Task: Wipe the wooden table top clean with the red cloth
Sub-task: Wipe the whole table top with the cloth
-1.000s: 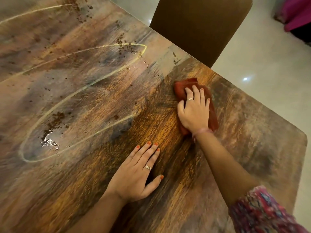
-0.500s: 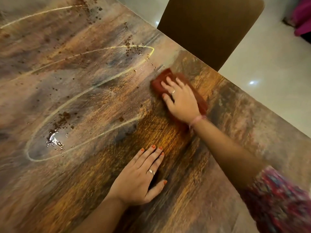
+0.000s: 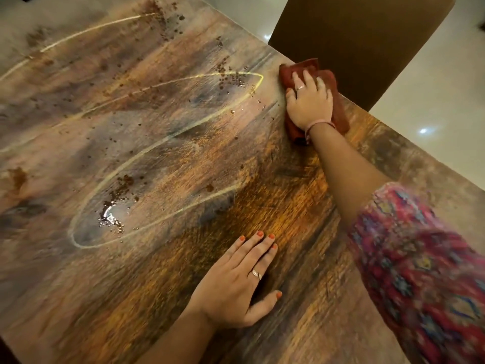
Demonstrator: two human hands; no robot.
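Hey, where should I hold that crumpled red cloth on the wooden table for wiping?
From above, on its middle. The crumpled red cloth lies flat at the far edge of the wooden table, so a palm pressed down, as the right hand does, likely controls it better than pinching a corner.

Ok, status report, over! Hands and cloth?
Right hand presses red cloth at far edge of table. Left hand flat on wood. Crumbs, wet spill unwiped.

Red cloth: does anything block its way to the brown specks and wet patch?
Nothing visible does. The red cloth lies under the right hand at the far edge; specks and wet patch lie on the bare table to its left. The left hand rests flat nearer the person, off that path.
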